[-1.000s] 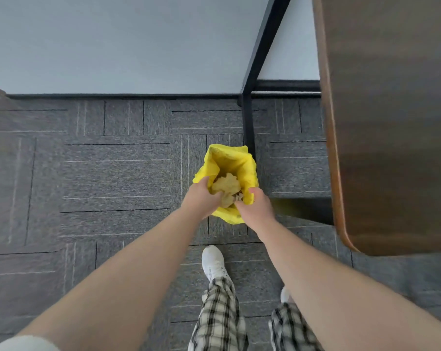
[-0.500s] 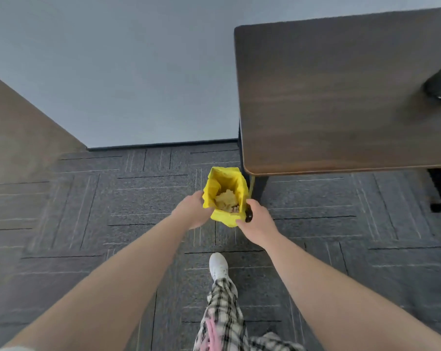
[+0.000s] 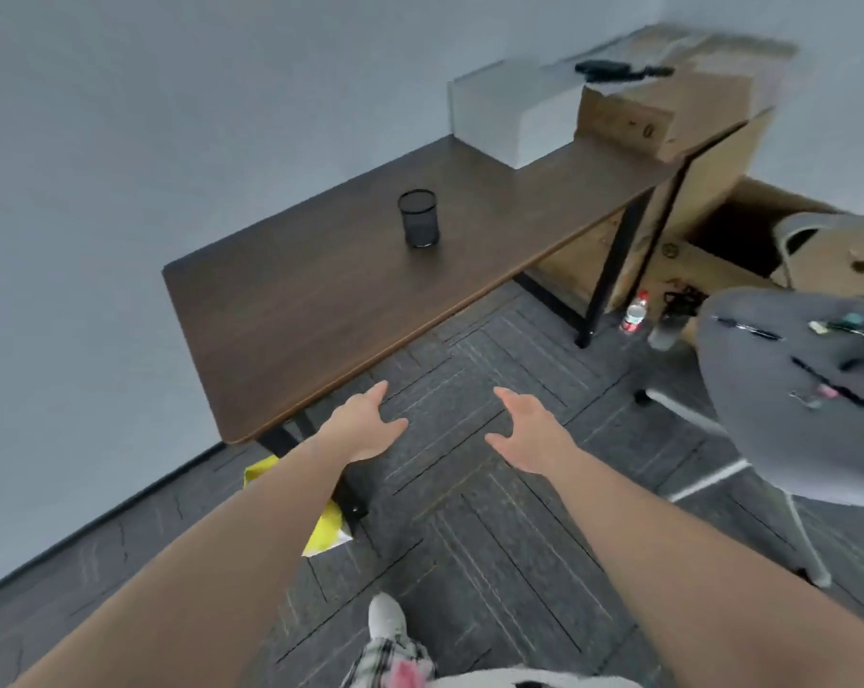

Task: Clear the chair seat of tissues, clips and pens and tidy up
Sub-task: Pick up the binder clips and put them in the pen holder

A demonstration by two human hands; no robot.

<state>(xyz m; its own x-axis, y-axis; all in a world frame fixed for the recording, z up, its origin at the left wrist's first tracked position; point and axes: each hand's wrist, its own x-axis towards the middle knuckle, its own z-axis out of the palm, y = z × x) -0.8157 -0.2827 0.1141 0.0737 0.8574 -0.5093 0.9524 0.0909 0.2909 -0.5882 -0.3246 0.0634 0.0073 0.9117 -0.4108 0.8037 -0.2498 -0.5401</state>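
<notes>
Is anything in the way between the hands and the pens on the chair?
Nothing visible is. Both hands, left hand and right hand, are open and empty over bare carpet. The pens and clips lie on the grey chair seat off to the right, with only open floor between.
</notes>
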